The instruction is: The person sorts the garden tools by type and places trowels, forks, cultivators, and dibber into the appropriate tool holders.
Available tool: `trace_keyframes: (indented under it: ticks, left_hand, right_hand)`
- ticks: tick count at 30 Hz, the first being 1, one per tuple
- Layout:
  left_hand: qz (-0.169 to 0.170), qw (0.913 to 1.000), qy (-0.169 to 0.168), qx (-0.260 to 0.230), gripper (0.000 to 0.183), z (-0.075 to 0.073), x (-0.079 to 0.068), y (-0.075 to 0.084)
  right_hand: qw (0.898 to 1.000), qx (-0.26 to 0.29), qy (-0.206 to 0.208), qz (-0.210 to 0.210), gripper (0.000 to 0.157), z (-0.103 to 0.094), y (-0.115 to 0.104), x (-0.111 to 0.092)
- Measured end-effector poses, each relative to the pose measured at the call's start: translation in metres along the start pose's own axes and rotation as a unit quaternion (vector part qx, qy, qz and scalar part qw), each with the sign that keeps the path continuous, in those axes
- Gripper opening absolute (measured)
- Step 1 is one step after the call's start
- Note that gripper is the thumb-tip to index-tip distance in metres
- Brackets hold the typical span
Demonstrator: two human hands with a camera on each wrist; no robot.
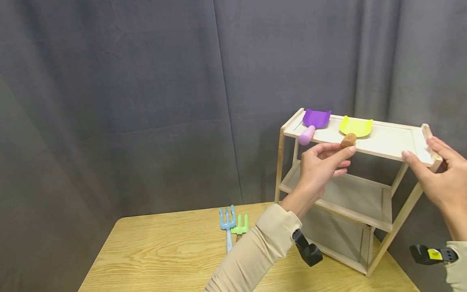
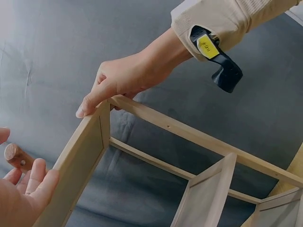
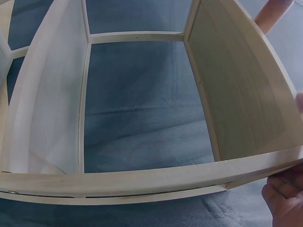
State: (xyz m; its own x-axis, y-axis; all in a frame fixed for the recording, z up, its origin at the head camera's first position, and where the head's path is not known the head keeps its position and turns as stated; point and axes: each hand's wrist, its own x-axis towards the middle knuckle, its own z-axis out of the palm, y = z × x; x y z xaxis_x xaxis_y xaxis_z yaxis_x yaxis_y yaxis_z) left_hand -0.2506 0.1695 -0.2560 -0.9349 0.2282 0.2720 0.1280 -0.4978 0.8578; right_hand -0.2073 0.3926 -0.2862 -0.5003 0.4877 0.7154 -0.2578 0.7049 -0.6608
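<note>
A yellow toy shovel (image 1: 356, 126) with a brown handle (image 1: 349, 140) lies on the top board of a wooden shelf (image 1: 388, 142), handle over the front edge. My left hand (image 1: 322, 162) is right at that handle. In the left wrist view the handle end (image 2: 18, 157) shows between the thumb and the loosely bent fingers (image 2: 38, 177), with a gap at the thumb. My right hand (image 1: 446, 170) grips the top board's right end, thumb on top; the right wrist view has its curled fingers (image 3: 284, 189) at the frame. A purple shovel (image 1: 316, 118) with a pink handle lies left of the yellow one.
The three-tier shelf stands on a wooden table (image 1: 164, 251), close to a grey curtain (image 1: 146, 101). On the table left of it lie a blue toy fork (image 1: 228, 225) and a green toy fork (image 1: 239, 227), the latter partly hidden by my left sleeve (image 1: 251, 251).
</note>
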Motion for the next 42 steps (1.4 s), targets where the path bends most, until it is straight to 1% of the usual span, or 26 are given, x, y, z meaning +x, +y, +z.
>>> trace_keyframes:
  ticks: [4,7,9,15,22,26,30,36,39,42]
  left_hand:
    - [0.008,0.9998,-0.015,0.006,0.014,-0.004,-0.003,0.001]
    - [0.009,0.9998,-0.018,0.01,0.014,-0.008,-0.005,0.002]
    - [0.005,0.9997,-0.02,0.011,0.014,-0.011,-0.006,0.002]
    - [0.005,0.9993,-0.036,0.007,0.014,-0.021,-0.01,0.001]
    - [0.006,0.9988,-0.046,0.014,0.015,-0.031,-0.014,0.001]
    - [0.004,0.9983,-0.055,0.017,0.016,-0.035,-0.018,0.002]
    - [0.015,0.9978,-0.06,0.023,0.017,-0.04,-0.022,0.004]
    - [0.045,0.9949,-0.063,0.065,0.019,-0.047,-0.028,0.007]
    - [0.062,0.9911,-0.068,0.097,0.02,-0.052,-0.03,0.009]
    - [0.08,0.9851,-0.074,0.133,0.021,-0.059,-0.034,0.011]
  right_hand:
    - [1.0,-0.029,-0.002,-0.003,0.057,-0.001,-0.001,0.0]
    - [0.998,-0.057,-0.004,-0.006,0.058,0.0,-0.003,0.0]
    - [0.998,-0.066,-0.006,-0.005,0.058,0.0,-0.003,0.0]
    - [0.998,-0.062,-0.007,-0.003,0.058,0.0,-0.003,0.0]
    - [0.997,-0.063,-0.018,0.035,0.06,0.001,-0.003,0.002]
    - [0.997,-0.062,-0.018,0.038,0.06,0.001,-0.003,0.002]
    - [0.997,-0.065,-0.019,0.038,0.06,0.002,-0.002,0.003]
    - [0.996,-0.071,-0.02,0.044,0.06,0.003,-0.001,0.004]
    - [0.996,-0.073,-0.019,0.045,0.06,0.002,-0.001,0.004]
    - [0.996,-0.07,-0.02,0.042,0.06,0.002,-0.001,0.004]
